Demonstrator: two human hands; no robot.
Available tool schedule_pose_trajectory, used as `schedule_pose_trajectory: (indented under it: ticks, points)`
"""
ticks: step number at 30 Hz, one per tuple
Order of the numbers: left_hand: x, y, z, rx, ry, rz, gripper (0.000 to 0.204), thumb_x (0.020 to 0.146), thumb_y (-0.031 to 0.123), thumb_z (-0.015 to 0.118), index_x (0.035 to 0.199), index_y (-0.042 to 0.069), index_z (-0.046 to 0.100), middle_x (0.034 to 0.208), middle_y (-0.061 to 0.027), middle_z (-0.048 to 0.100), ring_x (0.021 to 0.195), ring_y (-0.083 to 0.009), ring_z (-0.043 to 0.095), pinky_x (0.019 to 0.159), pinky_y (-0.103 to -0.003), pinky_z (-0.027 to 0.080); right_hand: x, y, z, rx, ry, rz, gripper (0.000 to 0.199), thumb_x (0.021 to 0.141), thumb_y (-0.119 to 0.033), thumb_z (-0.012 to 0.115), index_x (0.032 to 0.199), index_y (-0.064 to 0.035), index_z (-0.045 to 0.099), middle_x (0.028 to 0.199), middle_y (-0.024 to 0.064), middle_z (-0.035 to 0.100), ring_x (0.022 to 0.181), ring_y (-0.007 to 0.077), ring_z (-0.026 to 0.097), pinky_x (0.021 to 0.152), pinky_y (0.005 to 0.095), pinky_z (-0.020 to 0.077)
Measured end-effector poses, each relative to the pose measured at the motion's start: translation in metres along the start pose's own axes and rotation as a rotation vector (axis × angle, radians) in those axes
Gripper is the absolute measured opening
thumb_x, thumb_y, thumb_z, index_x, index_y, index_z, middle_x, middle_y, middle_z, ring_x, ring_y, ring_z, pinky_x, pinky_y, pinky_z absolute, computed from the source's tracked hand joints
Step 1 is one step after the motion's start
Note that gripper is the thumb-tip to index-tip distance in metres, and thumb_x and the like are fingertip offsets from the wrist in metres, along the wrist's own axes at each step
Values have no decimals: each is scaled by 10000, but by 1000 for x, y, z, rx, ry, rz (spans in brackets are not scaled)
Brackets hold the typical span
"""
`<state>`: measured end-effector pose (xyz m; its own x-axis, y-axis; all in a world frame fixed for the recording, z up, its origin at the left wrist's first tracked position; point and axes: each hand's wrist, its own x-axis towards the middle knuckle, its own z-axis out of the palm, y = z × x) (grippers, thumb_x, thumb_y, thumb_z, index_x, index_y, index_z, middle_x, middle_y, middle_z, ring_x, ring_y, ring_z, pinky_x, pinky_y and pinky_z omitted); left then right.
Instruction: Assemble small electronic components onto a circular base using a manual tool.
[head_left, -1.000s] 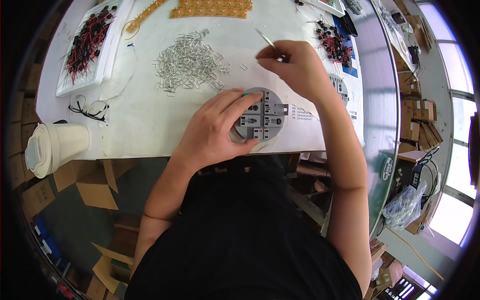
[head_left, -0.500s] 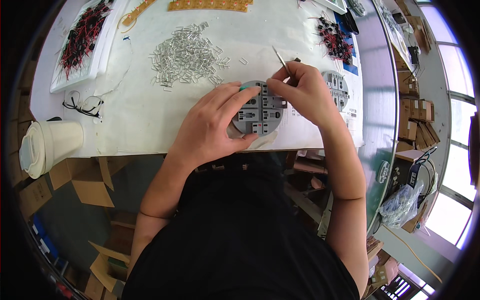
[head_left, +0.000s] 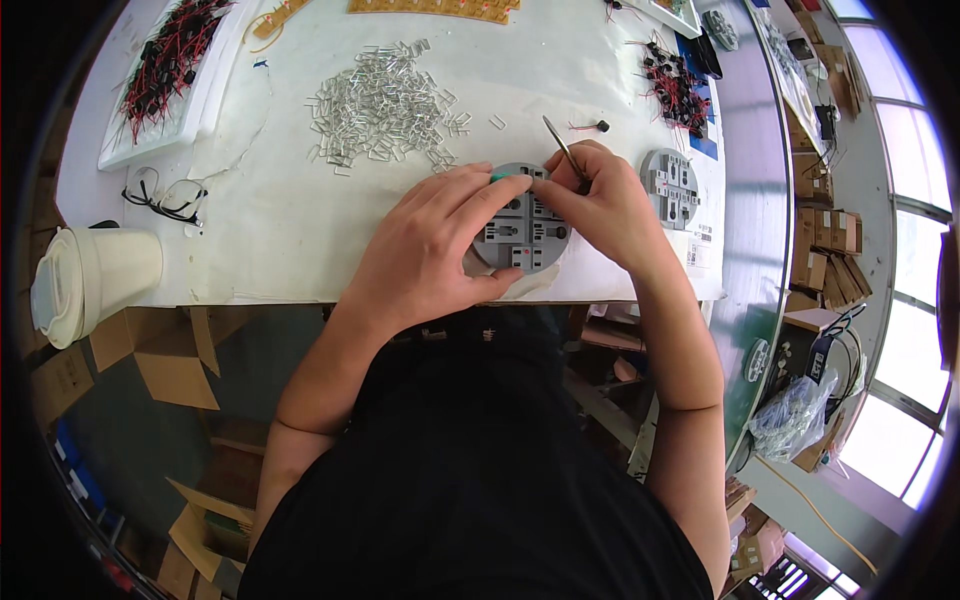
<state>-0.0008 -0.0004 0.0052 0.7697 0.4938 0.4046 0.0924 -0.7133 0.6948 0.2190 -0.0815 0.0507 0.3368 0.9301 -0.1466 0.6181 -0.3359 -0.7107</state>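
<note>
A round grey plastic fixture (head_left: 527, 258) with raised blocks and slots lies at the table's near edge, partly hidden by both hands. My left hand (head_left: 432, 240) grips it from the left, thumb on the near rim and fingers over the far part; a bit of green shows at the fingertips. My right hand (head_left: 605, 200) is closed round a slim pointed metal tool (head_left: 563, 146), likely tweezers, its pointed end sticking up and away. The right fingertips meet the left ones at the fixture's far edge; what they pinch there is hidden.
Beyond my left hand spreads a pile of bent wire clips (head_left: 375, 105). A second round grey fixture (head_left: 670, 188) lies right of my right hand. Black parts with red wires fill a white tray (head_left: 208, 120); others (head_left: 675, 85) lie far right. Glasses (head_left: 165, 198) and a lidded bin (head_left: 130, 268) are left.
My right hand has shifted slightly and the tool's angle is steeper. A small black part with a red wire beyond that hand now shows more fully. My left hand keeps its hold.
</note>
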Motion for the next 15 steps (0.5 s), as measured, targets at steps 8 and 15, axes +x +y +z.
schedule_pose_trajectory:
  ticks: [8,15]
  points:
    - [2,0,-2,1,-21,1,792,727,254,923,1446,115,621,1332,-161,670,1320,-353,621,1138,-484,482,11,4,-11,75,-128,141,296,908,-250,802,901,36,723,767,111,681,678,145,623,610,321,499]
    - [6,2,-4,37,-25,19,753,773,264,901,1454,114,618,1291,-159,688,1320,-355,620,1133,-484,480,12,20,-11,312,-158,155,276,924,-234,781,961,37,741,781,92,711,703,123,633,633,305,512]
